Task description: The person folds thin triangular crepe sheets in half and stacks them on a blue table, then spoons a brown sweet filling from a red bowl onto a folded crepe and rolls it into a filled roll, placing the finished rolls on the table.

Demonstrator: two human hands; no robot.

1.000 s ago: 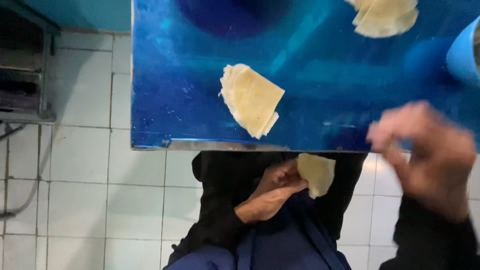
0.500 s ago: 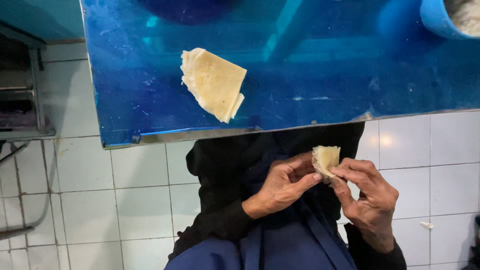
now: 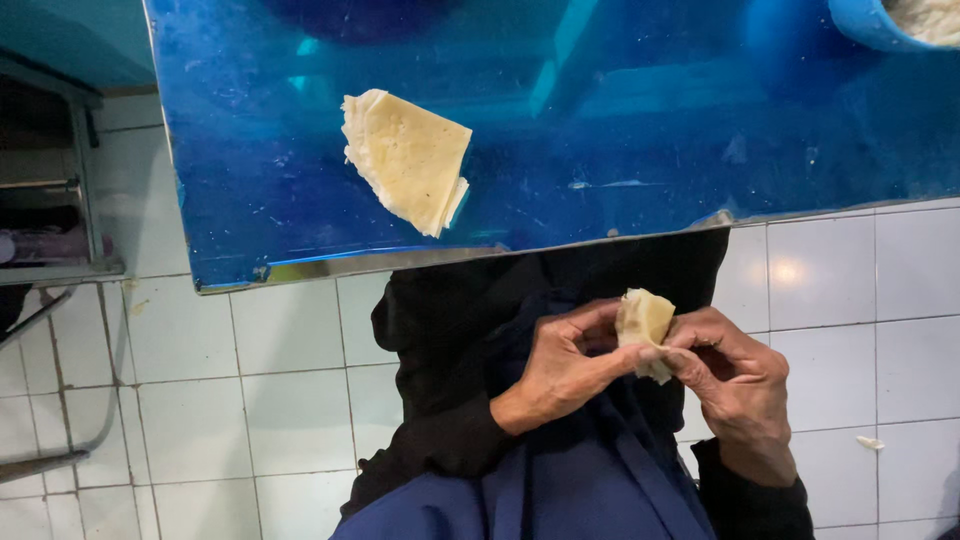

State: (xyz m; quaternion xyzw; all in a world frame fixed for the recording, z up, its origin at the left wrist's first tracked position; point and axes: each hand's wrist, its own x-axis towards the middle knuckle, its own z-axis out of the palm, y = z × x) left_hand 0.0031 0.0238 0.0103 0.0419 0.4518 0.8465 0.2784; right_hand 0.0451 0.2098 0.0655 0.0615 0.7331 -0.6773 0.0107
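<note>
Low in the frame, right of centre, my left hand (image 3: 560, 365) and right hand (image 3: 735, 385) meet over my dark lap. The fingers of both are pressed together on 1 small wrapper (image 3: 645, 322), pale yellow and folded over, pinched between thumb and fingertips from each side. To do this fold well, I judge I should keep the pinch light and even, press the edges flat along their whole length so nothing gapes, and turn the piece with my thumbs rather than tug it, since thin dough would likely tear.

Further up, the blue table (image 3: 640, 130) fills the top of the frame; a stack of square wrappers (image 3: 408, 158) lies on it at upper left of centre, and a blue bowl (image 3: 870, 22) sits in the top right corner.

Compared with half a second ago, the wrapper sits much the same, but my right fingers have closed more tightly around it.
</note>
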